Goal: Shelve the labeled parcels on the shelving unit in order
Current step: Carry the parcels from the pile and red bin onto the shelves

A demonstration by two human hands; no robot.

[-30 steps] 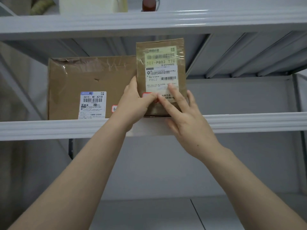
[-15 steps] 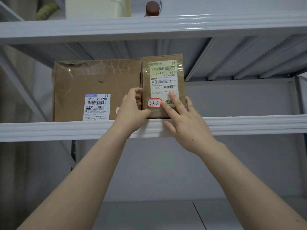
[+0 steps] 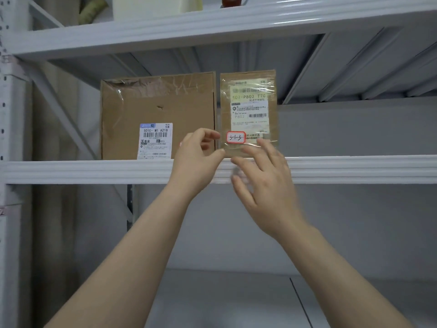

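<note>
A narrow brown parcel (image 3: 248,110) with a shipping label and a red-edged sticker reading 3-1-3 stands upright on the middle shelf (image 3: 94,171). It stands right beside a larger brown box (image 3: 156,110) bearing a white label. My left hand (image 3: 196,159) hovers in front of the gap between the two, fingers loosely curled, holding nothing. My right hand (image 3: 262,181) is blurred, fingers spread, just below the narrow parcel's lower edge and in front of the shelf lip. Neither hand grips the parcel.
The middle shelf runs bare to the right of the narrow parcel. An upper shelf (image 3: 212,27) carries a pale container (image 3: 156,5) and a dark round object. A lower shelf surface (image 3: 224,299) lies below my arms. A white upright post (image 3: 11,138) stands at left.
The narrow parcel went from held above the shelf to standing on it beside the big box. Both hands have come off it and drawn back slightly toward me.
</note>
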